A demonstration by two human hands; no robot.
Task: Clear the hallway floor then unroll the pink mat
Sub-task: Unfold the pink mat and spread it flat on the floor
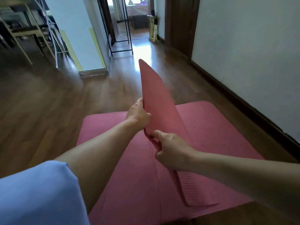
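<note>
The pink mat (211, 127) lies partly flat on the wooden hallway floor below me. Its free end is lifted into a tall curved flap that points down the hallway. My left hand (138, 114) grips the left edge of that raised flap, thumb on the near side. My right hand (172, 150) pinches the lower edge of the same flap just beneath the left hand. A ribbed underside of the mat shows under my right forearm.
A white wall with a dark skirting board (243, 101) runs along the right. A black metal frame (121, 30) stands at the far doorway, beside a small wooden stool (153, 28). Chairs and a table (24, 30) fill the room at the left. A wall corner (93, 73) juts out ahead left.
</note>
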